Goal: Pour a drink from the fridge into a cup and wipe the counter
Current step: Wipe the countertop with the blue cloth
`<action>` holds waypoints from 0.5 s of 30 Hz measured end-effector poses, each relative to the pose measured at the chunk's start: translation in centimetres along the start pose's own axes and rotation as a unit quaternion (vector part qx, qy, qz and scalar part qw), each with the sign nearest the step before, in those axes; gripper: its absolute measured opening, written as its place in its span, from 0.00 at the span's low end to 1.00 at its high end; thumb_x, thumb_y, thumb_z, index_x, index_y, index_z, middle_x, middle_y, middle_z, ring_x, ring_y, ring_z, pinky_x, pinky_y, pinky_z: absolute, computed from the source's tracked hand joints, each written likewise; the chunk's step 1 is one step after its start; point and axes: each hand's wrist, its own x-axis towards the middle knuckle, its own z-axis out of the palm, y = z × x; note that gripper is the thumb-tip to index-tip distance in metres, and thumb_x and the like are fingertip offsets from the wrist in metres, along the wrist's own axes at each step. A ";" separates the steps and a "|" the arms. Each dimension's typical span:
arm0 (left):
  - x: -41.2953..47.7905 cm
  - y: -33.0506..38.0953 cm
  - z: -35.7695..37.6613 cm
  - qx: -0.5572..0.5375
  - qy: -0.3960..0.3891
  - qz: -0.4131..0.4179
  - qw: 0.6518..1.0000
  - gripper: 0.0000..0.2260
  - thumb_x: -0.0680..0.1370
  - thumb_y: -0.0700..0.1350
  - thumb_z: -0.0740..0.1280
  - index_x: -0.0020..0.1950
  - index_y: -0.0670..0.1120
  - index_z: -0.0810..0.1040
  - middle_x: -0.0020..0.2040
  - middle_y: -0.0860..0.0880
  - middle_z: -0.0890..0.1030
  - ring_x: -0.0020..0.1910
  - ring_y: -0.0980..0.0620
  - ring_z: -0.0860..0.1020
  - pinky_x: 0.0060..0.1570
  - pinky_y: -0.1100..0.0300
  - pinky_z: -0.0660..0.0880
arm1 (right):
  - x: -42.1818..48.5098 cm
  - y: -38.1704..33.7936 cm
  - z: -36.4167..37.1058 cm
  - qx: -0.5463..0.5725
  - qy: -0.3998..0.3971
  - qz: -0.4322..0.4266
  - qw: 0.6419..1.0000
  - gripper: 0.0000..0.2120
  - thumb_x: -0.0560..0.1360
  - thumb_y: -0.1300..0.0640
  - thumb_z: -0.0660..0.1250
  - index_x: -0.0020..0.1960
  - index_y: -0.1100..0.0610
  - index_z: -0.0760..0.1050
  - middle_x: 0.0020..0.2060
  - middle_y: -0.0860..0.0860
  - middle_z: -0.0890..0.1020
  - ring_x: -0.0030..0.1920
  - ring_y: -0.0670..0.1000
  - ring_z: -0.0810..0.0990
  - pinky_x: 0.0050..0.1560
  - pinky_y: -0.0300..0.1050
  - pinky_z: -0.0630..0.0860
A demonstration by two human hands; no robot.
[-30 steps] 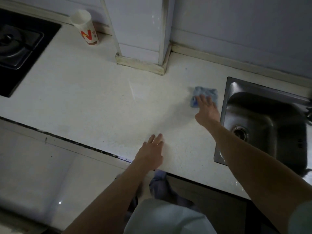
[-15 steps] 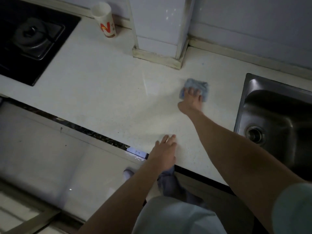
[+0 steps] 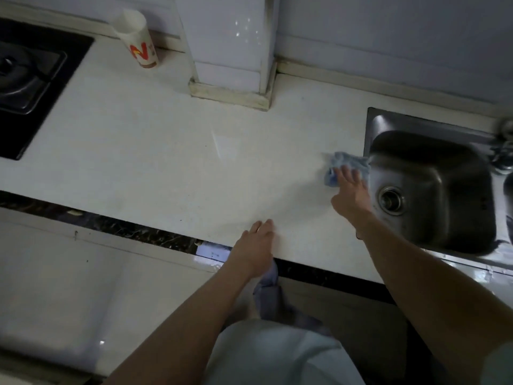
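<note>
A blue cloth (image 3: 349,162) lies on the white counter (image 3: 155,151) right at the left rim of the sink. My right hand (image 3: 351,191) presses flat on the cloth with straight fingers. My left hand (image 3: 254,247) rests flat on the counter's front edge, fingers together, holding nothing. A white paper cup (image 3: 137,38) with red and yellow print stands at the back of the counter by the wall, far from both hands.
A steel sink (image 3: 433,190) with a drain sits at the right, a tap at its far right edge. A black gas hob (image 3: 30,79) fills the left. A tiled wall column (image 3: 230,51) juts onto the counter at the back.
My right hand has slid the cloth to the right, from the middle of the counter to the sink's rim. My left hand has stayed on the front edge.
</note>
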 end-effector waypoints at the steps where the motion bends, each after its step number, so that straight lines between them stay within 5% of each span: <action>1: -0.3 -0.1 0.0 0.005 -0.001 0.005 1.000 0.26 0.78 0.38 0.59 0.76 0.37 0.60 0.80 0.46 0.49 0.78 0.45 0.50 0.74 0.47 0.57 | -0.3 0.0 0.2 0.005 0.000 0.019 1.000 0.39 0.70 0.66 0.63 0.77 0.51 0.54 0.75 0.54 0.58 0.75 0.61 0.54 0.75 0.59 0.53; 6: -2.6 -1.9 0.8 0.047 -0.005 0.004 0.999 0.25 0.80 0.44 0.57 0.76 0.38 0.59 0.80 0.45 0.48 0.78 0.44 0.49 0.74 0.45 0.57 | -0.4 -7.0 1.5 0.030 -0.055 0.139 0.988 0.34 0.75 0.60 0.59 0.78 0.53 0.48 0.77 0.56 0.51 0.76 0.64 0.47 0.75 0.63 0.52; 11: -4.2 -4.5 2.2 0.034 0.021 0.031 0.999 0.27 0.79 0.45 0.59 0.76 0.38 0.59 0.79 0.43 0.50 0.78 0.42 0.50 0.74 0.45 0.54 | -2.2 -17.0 4.2 0.004 -0.080 -0.097 0.992 0.36 0.75 0.60 0.60 0.79 0.54 0.48 0.78 0.54 0.47 0.78 0.59 0.41 0.77 0.56 0.46; 15: -4.1 -5.6 2.9 0.028 0.033 0.059 0.997 0.26 0.77 0.43 0.60 0.75 0.38 0.61 0.79 0.42 0.51 0.77 0.41 0.52 0.73 0.44 0.56 | -4.9 -16.5 5.2 0.025 -0.056 -0.225 0.973 0.35 0.72 0.68 0.59 0.78 0.55 0.56 0.78 0.53 0.53 0.78 0.58 0.46 0.77 0.54 0.47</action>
